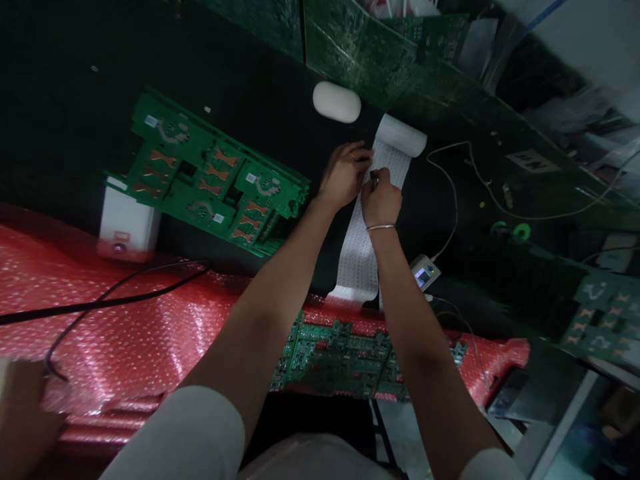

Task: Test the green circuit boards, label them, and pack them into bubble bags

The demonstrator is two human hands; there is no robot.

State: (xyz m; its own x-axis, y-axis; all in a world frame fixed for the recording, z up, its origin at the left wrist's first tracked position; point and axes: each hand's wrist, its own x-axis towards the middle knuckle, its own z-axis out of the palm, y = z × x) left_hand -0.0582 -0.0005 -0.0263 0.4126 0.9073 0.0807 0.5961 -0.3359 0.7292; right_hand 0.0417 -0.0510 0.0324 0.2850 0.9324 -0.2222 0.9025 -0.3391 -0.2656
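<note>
A dark, near-black work table (75,133) fills most of the view, and across its near edge lies a wide sheet of red bubble wrap (140,333). On the table's left part a stack of bright green circuit-board panels with copper-coloured patches (215,177) lies slanted, one corner over a small white box with a red base (127,223). A darker green populated circuit board (340,357) rests on the bubble wrap, just below the person's forearms.

Between the arms a long white strip of small labels (357,257) runs down the table from its white roll (403,137), which lies at the far end. Both hands meet on the strip near the roll. The left hand (344,177) lies with its fingers spread flat on the strip's left edge, holding it down. The right hand (381,199), with a thin metal bangle on the wrist, is pinched narrow at the fingertips on the strip's surface; whether a label is caught between them is too small to tell.

A white oval pebble-shaped object (337,101) sits just beyond the roll. Right of the strip a small white device with a lit screen (425,273) trails a thin pale cable (453,193).
</note>
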